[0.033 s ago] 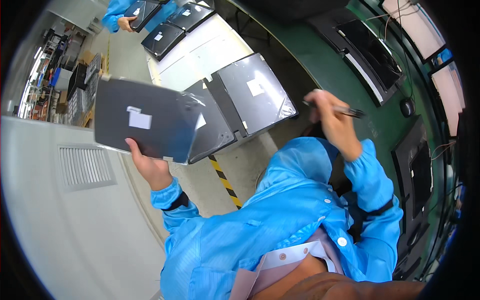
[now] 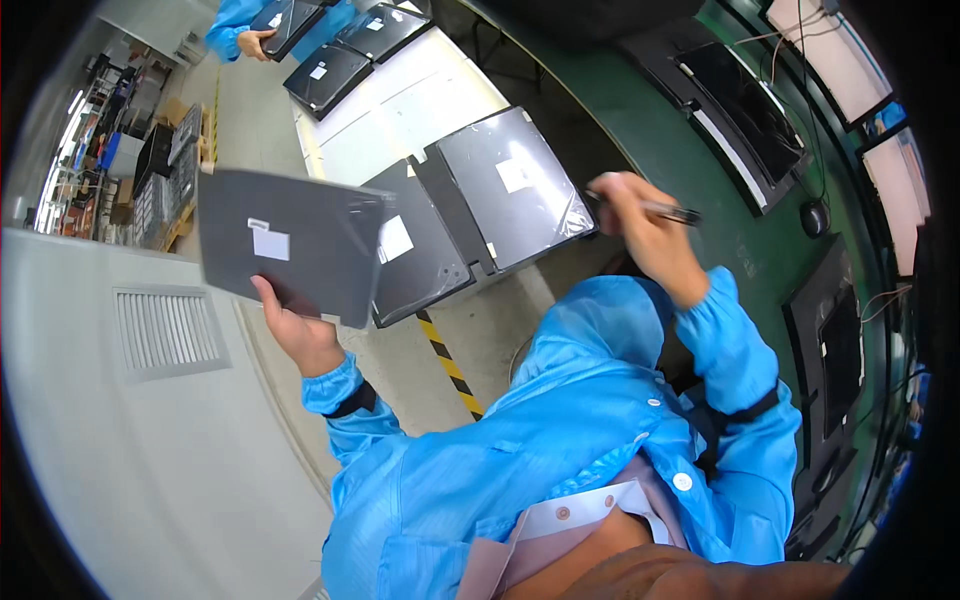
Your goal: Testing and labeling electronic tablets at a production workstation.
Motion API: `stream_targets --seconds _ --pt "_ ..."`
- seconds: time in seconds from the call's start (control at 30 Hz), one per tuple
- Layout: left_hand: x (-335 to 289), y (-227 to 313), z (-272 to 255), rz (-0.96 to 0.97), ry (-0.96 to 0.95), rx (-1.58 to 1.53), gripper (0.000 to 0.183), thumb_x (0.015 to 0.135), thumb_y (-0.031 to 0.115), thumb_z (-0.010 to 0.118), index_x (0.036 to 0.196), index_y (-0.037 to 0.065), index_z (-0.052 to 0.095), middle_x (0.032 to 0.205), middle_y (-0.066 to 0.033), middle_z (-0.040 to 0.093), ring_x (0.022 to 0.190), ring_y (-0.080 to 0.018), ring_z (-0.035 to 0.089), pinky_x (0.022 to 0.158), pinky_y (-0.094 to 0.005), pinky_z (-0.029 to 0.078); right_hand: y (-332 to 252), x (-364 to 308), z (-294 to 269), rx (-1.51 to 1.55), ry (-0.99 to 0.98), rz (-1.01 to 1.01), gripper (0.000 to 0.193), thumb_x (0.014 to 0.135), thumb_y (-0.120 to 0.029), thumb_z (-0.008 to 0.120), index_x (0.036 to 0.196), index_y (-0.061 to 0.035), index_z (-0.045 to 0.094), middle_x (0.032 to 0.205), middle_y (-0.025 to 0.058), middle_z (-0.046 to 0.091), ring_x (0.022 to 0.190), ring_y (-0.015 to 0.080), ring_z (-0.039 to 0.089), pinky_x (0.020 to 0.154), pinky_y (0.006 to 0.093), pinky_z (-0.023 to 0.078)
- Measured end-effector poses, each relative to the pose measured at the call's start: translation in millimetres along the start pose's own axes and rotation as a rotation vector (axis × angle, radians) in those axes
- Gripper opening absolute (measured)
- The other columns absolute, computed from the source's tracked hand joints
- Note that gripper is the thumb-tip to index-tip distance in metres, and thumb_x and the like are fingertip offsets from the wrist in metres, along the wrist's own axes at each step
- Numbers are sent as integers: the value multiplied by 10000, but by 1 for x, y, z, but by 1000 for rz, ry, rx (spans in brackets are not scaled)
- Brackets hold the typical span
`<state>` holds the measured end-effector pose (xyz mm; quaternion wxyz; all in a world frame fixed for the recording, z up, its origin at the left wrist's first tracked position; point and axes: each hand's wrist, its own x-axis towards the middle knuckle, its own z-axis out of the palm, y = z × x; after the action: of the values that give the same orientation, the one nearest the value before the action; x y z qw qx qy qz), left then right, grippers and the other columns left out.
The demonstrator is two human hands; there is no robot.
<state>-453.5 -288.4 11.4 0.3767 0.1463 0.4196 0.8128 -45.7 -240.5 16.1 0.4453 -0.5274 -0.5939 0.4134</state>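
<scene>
Here the left hand (image 2: 300,335) clasps a grey wrapped panel (image 2: 290,245) by its lower edge, raised beside the table (image 2: 400,110); the right hand (image 2: 650,235) pinches a pen (image 2: 665,211). Probably best to steady the panel underneath before marking.

One head-worn fisheye looks steeply down from close above the person's blue-sleeved arms, the floor curving toward its rim
</scene>
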Motion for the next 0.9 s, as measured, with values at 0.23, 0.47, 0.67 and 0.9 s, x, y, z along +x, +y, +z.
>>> stream_targets --seconds 0.23,0.47,0.67,0.9 --pt "60 -72 -105 -287 -314 -577 201 1049 197 561 1143 20 584 1202 -147 666 1068 -271 649 975 -384 532 82 105 80 -75 -6 54 317 953 -305 619 972 -1 707 756 63 676 669 134 626 610 310 485" --pt "50 -93 -75 -284 112 -686 249 1037 155 551 1203 -28 582 1149 -163 702 1034 -268 686 1220 -563 291 102 120 97 -315 -1 37 353 960 -321 608 954 18 705 734 134 695 661 214 650 637 353 498" --pt "54 -101 -86 -315 30 -858 262 1041 163 535 1161 -49 632 1159 -194 717 1069 -263 709 1271 -552 170 98 120 93 -244 -44 5 264 990 -235 598 939 4 697 733 111 679 668 185 643 630 329 496" --pt "58 -105 -108 -373 -63 -776 446 1061 229 506 1419 -21 419 1599 -221 307 1487 -352 315 1226 -615 253 103 128 99 -259 72 -6 308 1002 -271 586 890 1 677 685 104 631 609 176 573 575 347 443"
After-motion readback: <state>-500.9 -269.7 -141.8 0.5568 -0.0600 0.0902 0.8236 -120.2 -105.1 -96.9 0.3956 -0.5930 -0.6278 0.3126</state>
